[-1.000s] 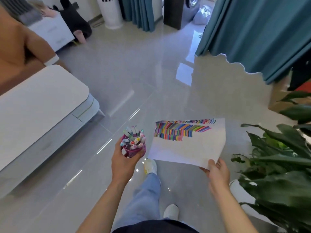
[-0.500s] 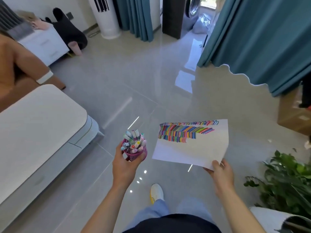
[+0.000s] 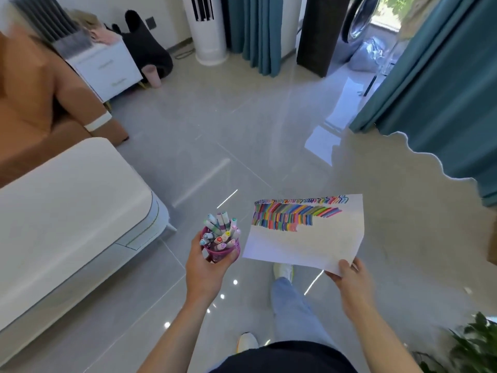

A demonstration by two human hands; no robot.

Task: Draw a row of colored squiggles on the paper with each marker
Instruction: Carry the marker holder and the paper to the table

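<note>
Seen from above by the person standing, a leg in light blue jeans (image 3: pixel 291 305) steps forward over a glossy grey tiled floor (image 3: pixel 215 135), with a pale shoe (image 3: pixel 282 269) ahead and a second shoe (image 3: pixel 247 341) nearer the body. Both bare forearms reach forward. The left hand (image 3: pixel 207 267) is curled round a small pink cup (image 3: pixel 223 251), gripping it upright from below and behind. The cup is packed with markers (image 3: pixel 219 232) standing with their capped ends up, the caps in many colours. Just to the right of the cup, not touching it, is the paper (image 3: pixel 304 246), held in the air roughly level above the floor. The right hand (image 3: pixel 349 281) pinches its near right corner, thumb on top and fingers underneath. Dense rows of coloured squiggles (image 3: pixel 293 214) fill the far strip of the sheet, and the nearer part is blank white. At the lower right edge are the dark green leaves of a plant (image 3: pixel 476 345). To the left stands a low white bench (image 3: pixel 67 211) with rounded corners, and behind it an orange-brown sofa (image 3: pixel 35 103). On the right hangs a teal curtain (image 3: pixel 443 90). Farthest away, along the wall, are a white drawer cabinet (image 3: pixel 107 68), a white tower fan (image 3: pixel 207 28) and a washing machine (image 3: pixel 357 25).
</note>
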